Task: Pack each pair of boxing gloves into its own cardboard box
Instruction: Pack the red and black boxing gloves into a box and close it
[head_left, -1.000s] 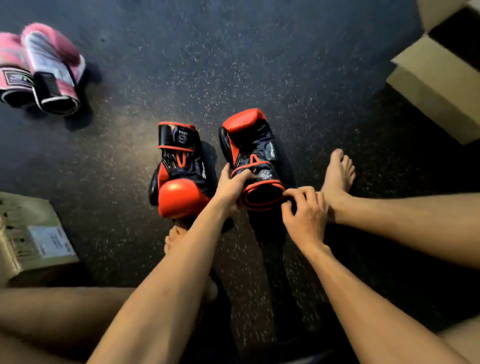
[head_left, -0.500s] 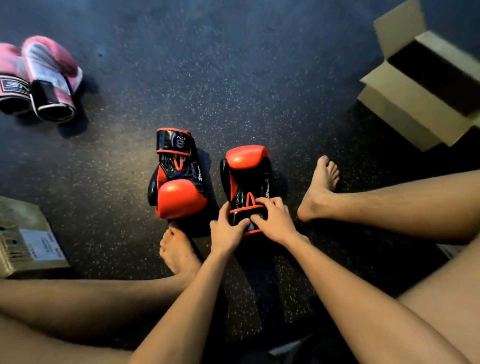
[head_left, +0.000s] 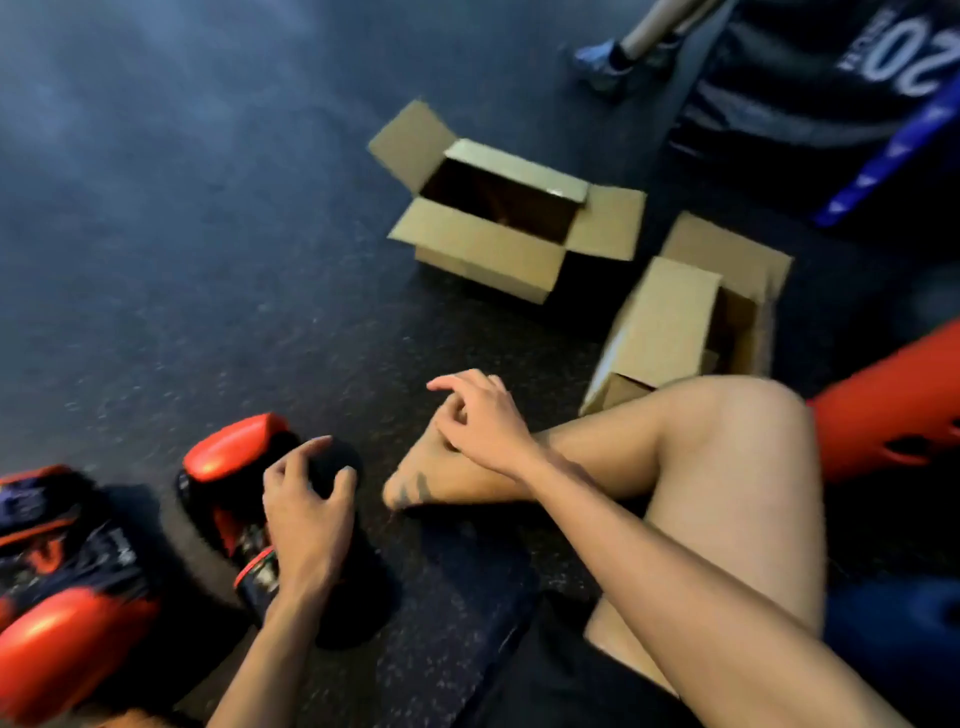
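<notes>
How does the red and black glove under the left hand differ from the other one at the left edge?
The left hand grips the held glove; the free glove lies untouched. The held glove's red padded end points away from the camera; the free glove's points toward it. The frame edge cuts the free glove, not the held glove. Both are red and black.

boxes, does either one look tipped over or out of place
The near box by the knee looks tipped onto its side, with its opening facing sideways rather than up. The far box stands upright with its flaps open. Blur hides finer detail.
</notes>
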